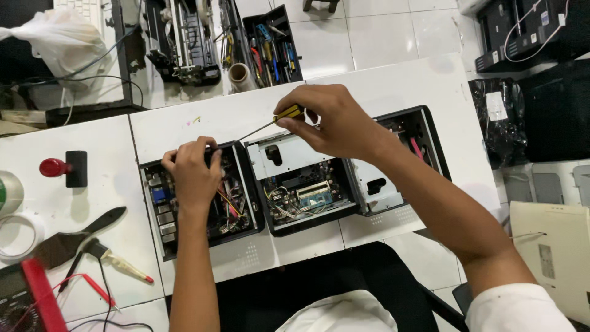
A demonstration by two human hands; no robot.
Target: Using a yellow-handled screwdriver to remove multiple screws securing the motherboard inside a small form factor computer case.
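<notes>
My right hand [335,123] arched over the middle open computer case [304,184], fingers clamped on the yellow-and-black screwdriver [270,123], its thin metal shaft slanting left toward the leftmost case [200,200]. My left hand [193,175] lay there, fingers curled over its far black rim, above tangled coloured wires [232,206] on the white table [98,178].
</notes>
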